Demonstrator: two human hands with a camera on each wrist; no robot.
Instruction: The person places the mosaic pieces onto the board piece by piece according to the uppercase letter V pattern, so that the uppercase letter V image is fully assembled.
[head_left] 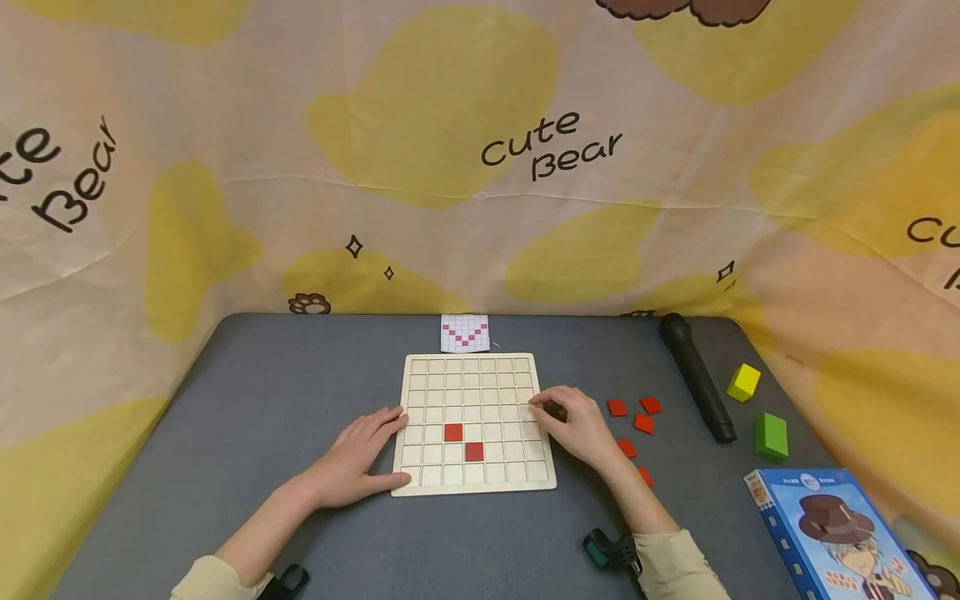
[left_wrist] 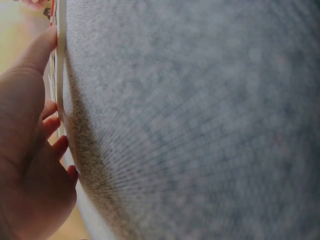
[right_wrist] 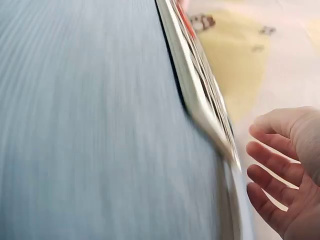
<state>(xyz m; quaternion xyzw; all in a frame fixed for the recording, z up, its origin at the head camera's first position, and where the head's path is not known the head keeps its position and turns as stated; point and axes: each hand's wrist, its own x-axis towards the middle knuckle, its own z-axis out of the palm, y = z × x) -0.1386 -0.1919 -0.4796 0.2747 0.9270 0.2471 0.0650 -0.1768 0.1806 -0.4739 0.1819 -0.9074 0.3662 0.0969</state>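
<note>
Now, lower centre | left hand [head_left: 351,464] and right hand [head_left: 576,423] loose, gripping nothing | I'd steady the board [head_left: 474,392] gently, red tiles [head_left: 474,452] undisturbed

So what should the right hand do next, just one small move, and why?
I'd probably pick up one of the loose red tiles right of the board. The right hand appears empty, the board bears only two red tiles, and the card behind it shows more red squares than that.
</note>
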